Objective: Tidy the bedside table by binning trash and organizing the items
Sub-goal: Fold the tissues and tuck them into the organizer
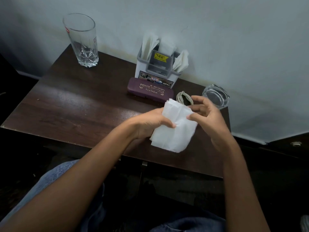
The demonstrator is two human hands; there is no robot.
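Note:
A folded white tissue (175,129) is held above the right half of the dark wooden bedside table (75,104). My left hand (150,124) grips its left edge, thumb on top. My right hand (205,114) pinches its upper right edge with thumb and forefinger, the other fingers spread. Behind the tissue lies a purple spectacle case (147,91). A coiled grey cable (184,97) lies beside my right hand, partly hidden by the tissue.
A white and grey organizer (155,71) with several white tissues stands against the wall. A tall empty glass (82,41) stands at the back left. A glass ashtray (216,96) sits at the table's right edge. My knees in blue jeans are below.

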